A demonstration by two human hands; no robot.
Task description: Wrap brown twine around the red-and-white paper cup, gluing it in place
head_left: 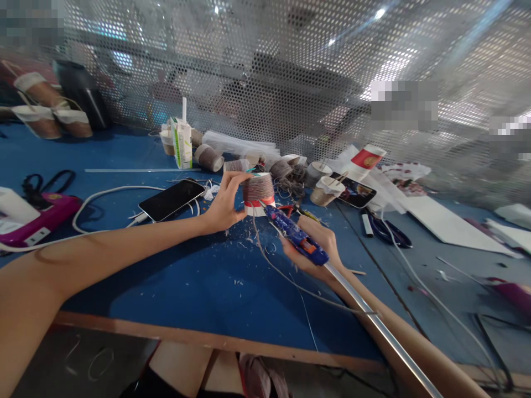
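Observation:
My left hand (227, 203) grips a paper cup (259, 189) from its left side, thumb low and fingers at the top. Grey-brown cord is wound round much of the cup, and a red band and white rim show below it. In my right hand (317, 243) is a blue glue gun (295, 233), its nozzle at the cup's lower right side. A long clear glue stick (381, 326) runs out of the gun's back end. A loose grey cord (282, 271) trails from the cup across the table towards my right forearm.
Several cord-wrapped cups stand behind, near a drink carton (181, 145) and tangled cord (293, 182). A phone (172, 200) with a white cable and a magenta power strip (43, 221) lie left. Another phone (354, 192), a red-and-white cup (367, 160) and white board (452, 221) are right. Perforated metal rises behind.

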